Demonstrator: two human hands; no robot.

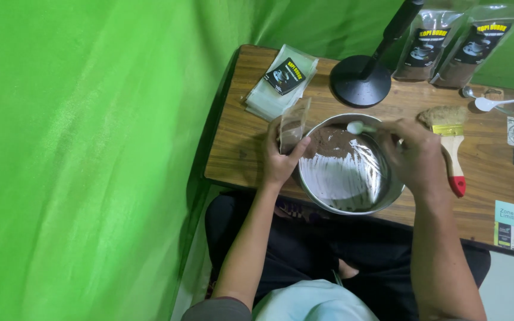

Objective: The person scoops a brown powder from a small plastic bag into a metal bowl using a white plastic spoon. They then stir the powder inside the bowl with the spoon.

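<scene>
R hand (414,156) clamped on white spoon (358,127), its long axis running left-right, bowl end over brown powder (334,142) in steel bowl (382,199). L hand (278,157) pinches clear pouch (292,128) upright at bowl's left rim, just left of spoon tip; L hand nearer pouch.

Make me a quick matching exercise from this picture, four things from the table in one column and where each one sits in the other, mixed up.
Things:
1. paintbrush
2. metal bowl
3. lamp base
4. clear pouch

Places:
A. held in the left hand at the bowl's rim
B. at the table's near edge, brown powder inside
C. lying to the right of the right hand
D. at the table's far edge, behind the bowl

Pairs: 1-C, 2-B, 3-D, 4-A
</scene>
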